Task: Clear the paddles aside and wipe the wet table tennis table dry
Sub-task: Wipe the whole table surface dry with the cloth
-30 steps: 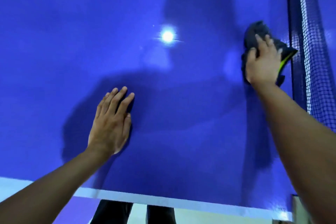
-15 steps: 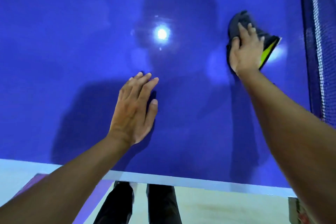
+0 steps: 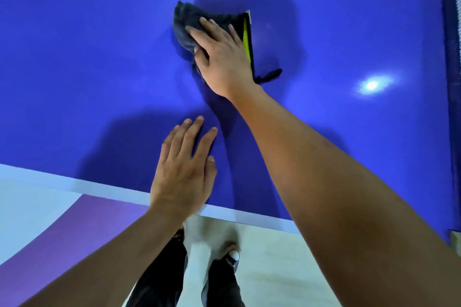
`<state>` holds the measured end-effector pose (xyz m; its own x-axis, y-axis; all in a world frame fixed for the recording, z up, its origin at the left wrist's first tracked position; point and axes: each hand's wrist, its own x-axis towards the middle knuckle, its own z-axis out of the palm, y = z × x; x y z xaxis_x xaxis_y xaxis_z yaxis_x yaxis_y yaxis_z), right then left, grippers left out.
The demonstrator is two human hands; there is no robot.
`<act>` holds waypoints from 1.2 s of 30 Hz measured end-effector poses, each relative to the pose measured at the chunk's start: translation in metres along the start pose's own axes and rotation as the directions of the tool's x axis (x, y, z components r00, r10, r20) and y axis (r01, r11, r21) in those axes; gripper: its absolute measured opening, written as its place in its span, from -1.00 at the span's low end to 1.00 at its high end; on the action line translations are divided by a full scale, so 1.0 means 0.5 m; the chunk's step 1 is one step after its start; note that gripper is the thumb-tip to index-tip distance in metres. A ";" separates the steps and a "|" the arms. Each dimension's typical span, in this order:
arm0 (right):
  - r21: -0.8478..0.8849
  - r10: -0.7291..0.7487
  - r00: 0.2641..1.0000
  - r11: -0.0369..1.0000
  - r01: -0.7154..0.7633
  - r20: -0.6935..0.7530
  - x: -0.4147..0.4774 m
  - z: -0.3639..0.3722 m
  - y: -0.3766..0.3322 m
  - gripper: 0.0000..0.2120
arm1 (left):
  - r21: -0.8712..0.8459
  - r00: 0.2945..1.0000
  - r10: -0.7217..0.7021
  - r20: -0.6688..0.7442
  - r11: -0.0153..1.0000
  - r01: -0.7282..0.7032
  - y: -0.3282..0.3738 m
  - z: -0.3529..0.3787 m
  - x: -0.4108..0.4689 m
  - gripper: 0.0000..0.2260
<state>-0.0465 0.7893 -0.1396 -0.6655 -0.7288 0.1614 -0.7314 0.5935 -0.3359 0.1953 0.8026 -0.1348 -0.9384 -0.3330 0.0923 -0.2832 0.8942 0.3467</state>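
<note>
The blue table tennis table [image 3: 87, 70] fills most of the view, glossy with a lamp's reflection at the right. A dark cloth [image 3: 185, 22] with a yellow-green edge lies bunched on it near the middle. My right hand [image 3: 222, 57] presses flat on the cloth, fingers spread and pointing up-left. My left hand [image 3: 184, 172] rests flat on the table close to the white near edge, holding nothing. No paddle is in view.
The net [image 3: 452, 45] runs along the right side of the view. The table's white edge line [image 3: 74, 185] crosses the lower left. Below it are a pale floor with a purple band [image 3: 62, 237] and my dark trousers and shoes.
My right hand has slid the cloth left, away from the net toward the table's middle. My left hand has shifted right and nearer the table's edge.
</note>
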 end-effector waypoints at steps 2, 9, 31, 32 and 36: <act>0.021 0.068 0.997 0.997 -0.068 -0.020 -0.031 -0.030 0.050 -0.53 | 0.017 1.000 -0.018 0.002 1.000 0.018 0.002 -0.002 0.002 -0.56; -0.035 0.410 0.908 0.910 -0.414 -0.088 -0.237 -0.200 0.368 -0.50 | -0.012 1.000 -0.023 -0.014 1.000 0.023 -0.006 -0.001 0.006 -0.57; -0.067 0.406 0.895 0.903 -0.423 -0.186 -0.276 -0.121 0.181 -0.49 | -0.063 0.992 0.030 -0.119 0.997 -0.037 0.004 0.010 0.004 -0.60; -0.055 0.345 0.926 0.933 -0.356 -0.152 -0.256 -0.090 0.112 -0.51 | -0.098 0.988 0.042 -0.149 0.994 -0.057 0.004 0.006 -0.002 -0.61; 0.053 0.202 0.975 0.979 -0.198 -0.087 -0.254 -0.017 -0.073 -0.57 | -0.246 0.943 -0.142 -0.301 0.967 0.068 -0.010 -0.022 -0.047 -0.64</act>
<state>0.0633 0.8630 -0.1400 -0.8100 -0.5613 0.1699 -0.5761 0.7073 -0.4096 0.2208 0.8025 -0.1287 -0.7848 -0.5315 0.3187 -0.2887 0.7686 0.5708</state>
